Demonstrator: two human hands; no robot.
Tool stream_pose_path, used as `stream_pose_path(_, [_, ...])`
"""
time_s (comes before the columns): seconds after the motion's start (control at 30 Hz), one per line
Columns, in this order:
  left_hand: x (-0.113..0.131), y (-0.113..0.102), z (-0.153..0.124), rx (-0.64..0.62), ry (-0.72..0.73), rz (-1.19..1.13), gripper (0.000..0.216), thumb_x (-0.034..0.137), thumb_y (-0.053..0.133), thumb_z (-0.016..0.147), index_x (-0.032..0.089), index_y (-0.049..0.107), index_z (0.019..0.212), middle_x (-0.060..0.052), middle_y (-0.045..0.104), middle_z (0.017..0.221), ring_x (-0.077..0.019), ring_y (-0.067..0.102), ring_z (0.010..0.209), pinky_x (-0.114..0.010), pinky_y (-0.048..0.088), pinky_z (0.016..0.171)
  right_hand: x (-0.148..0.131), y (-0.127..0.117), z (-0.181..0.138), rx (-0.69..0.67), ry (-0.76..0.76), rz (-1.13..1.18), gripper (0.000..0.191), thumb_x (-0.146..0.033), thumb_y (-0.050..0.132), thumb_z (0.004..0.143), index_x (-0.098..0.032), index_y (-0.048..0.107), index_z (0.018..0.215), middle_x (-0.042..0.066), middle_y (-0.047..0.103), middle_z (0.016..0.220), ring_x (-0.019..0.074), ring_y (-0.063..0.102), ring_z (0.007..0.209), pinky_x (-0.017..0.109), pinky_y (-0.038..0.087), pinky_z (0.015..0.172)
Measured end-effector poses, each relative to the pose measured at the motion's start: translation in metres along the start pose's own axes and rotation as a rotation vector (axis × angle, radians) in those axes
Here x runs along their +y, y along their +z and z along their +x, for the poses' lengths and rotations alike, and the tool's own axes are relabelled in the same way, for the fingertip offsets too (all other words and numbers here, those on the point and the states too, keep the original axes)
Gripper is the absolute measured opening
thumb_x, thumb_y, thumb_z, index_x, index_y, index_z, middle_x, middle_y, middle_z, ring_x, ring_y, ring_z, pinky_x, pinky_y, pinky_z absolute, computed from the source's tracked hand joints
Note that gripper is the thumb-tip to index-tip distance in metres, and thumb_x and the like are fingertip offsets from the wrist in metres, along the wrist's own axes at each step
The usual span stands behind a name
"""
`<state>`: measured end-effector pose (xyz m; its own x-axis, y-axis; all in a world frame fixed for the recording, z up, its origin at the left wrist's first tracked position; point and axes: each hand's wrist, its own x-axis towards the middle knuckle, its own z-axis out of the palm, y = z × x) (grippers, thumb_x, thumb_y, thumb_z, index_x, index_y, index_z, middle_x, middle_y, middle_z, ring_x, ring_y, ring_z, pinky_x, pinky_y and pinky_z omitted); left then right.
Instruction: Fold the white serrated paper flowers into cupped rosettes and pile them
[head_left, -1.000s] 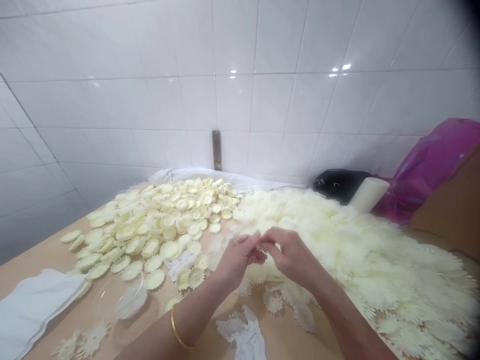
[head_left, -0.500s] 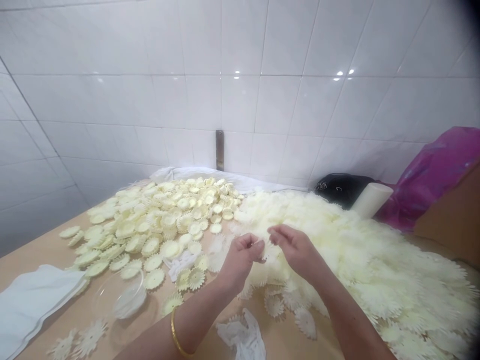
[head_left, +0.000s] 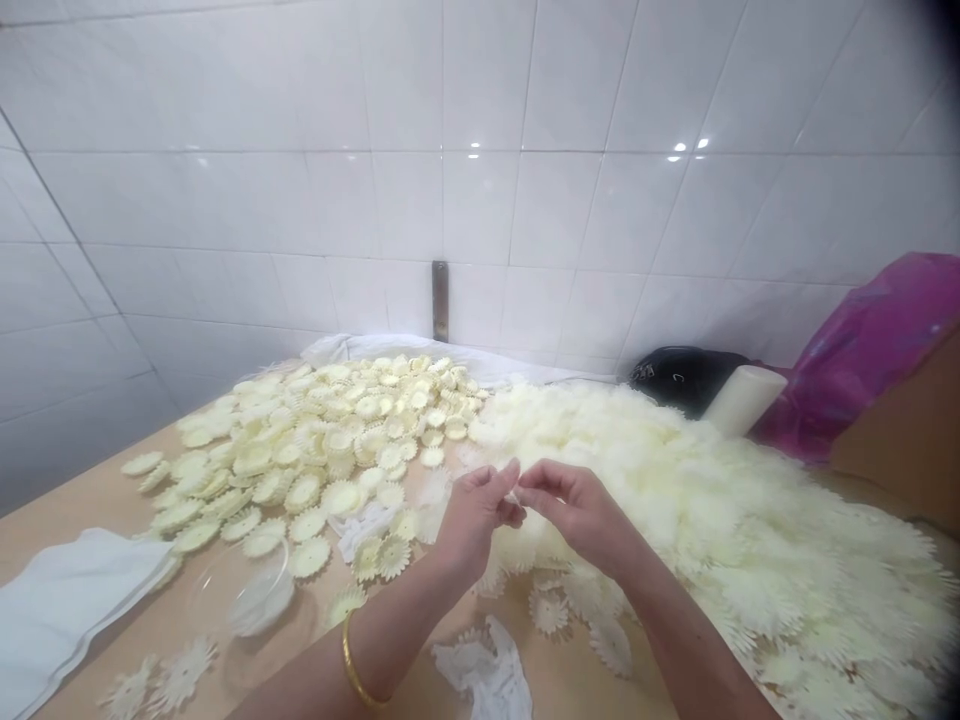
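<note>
My left hand [head_left: 474,520] pinches a small pale fabric flower petal piece [head_left: 514,497], mostly hidden behind the fingers. Fingertips of my right hand [head_left: 581,510] are closed at the edge of the same piece, almost touching the left thumb. Both hands are raised over the near edge of a large heap of thin, pale yellow petal pieces [head_left: 675,500]. Left of them spreads a pile of stiffer, cupped yellow petal discs [head_left: 330,440] with toothed rims.
A clear round dish [head_left: 259,600] with whitish contents stands at left, beside a folded white cloth [head_left: 75,610]. One crumpled white cloth [head_left: 487,670] lies near my forearms. Behind the heap are a black bag [head_left: 682,375], a white roll [head_left: 744,400] and purple plastic [head_left: 862,340].
My hands have come together. The right fingertips moved down and left to meet the left ones, and the petal piece, seen hanging from my left fingers before, is now mostly covered.
</note>
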<state>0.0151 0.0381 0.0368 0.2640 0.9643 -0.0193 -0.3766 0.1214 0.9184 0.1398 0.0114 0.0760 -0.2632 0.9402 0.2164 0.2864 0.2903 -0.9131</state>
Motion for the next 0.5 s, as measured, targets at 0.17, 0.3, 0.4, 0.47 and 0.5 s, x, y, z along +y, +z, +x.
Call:
stream_pose_path(0.17, [0.004, 0.004, -0.005, -0.07, -0.043, 0.025, 0.037, 0.049, 0.061, 0.065, 0.013, 0.053, 0.065, -0.003, 0.054, 0.065, -0.0112, 0.053, 0.059, -0.027, 0.043, 0.06, 0.005, 0.002, -0.002, 0.148, -0.034, -0.309, 0.02, -0.021, 0.041, 0.08, -0.017, 0.055, 0.066, 0.001, 0.058, 0.064, 0.0144, 0.054, 0.061, 0.026, 0.042, 0.058])
stream_pose_path(0.3, [0.005, 0.006, -0.006, -0.084, -0.031, 0.089, 0.028, 0.038, 0.067, 0.062, 0.013, 0.054, 0.069, -0.003, 0.055, 0.068, -0.0128, 0.055, 0.062, -0.028, 0.043, 0.063, 0.012, -0.003, 0.002, 0.274, -0.02, -0.378, 0.013, -0.023, 0.043, 0.079, -0.017, 0.054, 0.081, 0.003, 0.058, 0.075, 0.0162, 0.053, 0.07, 0.028, 0.042, 0.063])
stream_pose_path(0.4, [0.003, 0.005, -0.005, -0.093, -0.01, 0.126, 0.022, 0.032, 0.065, 0.065, 0.014, 0.051, 0.066, 0.001, 0.051, 0.061, -0.0113, 0.053, 0.058, -0.028, 0.042, 0.063, 0.013, -0.006, 0.004, 0.185, 0.003, -0.254, 0.018, -0.027, 0.04, 0.081, -0.016, 0.055, 0.08, 0.003, 0.057, 0.072, 0.0156, 0.053, 0.07, 0.028, 0.042, 0.064])
stream_pose_path(0.47, [0.002, 0.005, -0.005, -0.075, 0.005, 0.145, 0.023, 0.031, 0.064, 0.066, 0.015, 0.048, 0.063, 0.003, 0.047, 0.055, -0.0098, 0.051, 0.054, -0.026, 0.041, 0.06, 0.012, -0.005, 0.005, 0.092, 0.008, -0.162, 0.021, -0.027, 0.04, 0.081, -0.016, 0.055, 0.071, 0.001, 0.055, 0.065, 0.0141, 0.052, 0.064, 0.026, 0.041, 0.061])
stream_pose_path(0.5, [0.0, 0.005, -0.004, -0.059, 0.016, 0.156, 0.024, 0.031, 0.063, 0.066, 0.015, 0.046, 0.061, 0.004, 0.046, 0.052, -0.0092, 0.049, 0.051, -0.025, 0.04, 0.058, 0.012, -0.005, 0.005, 0.077, 0.004, -0.142, 0.02, -0.027, 0.041, 0.08, -0.016, 0.054, 0.068, 0.0, 0.054, 0.063, 0.0133, 0.051, 0.062, 0.026, 0.041, 0.06])
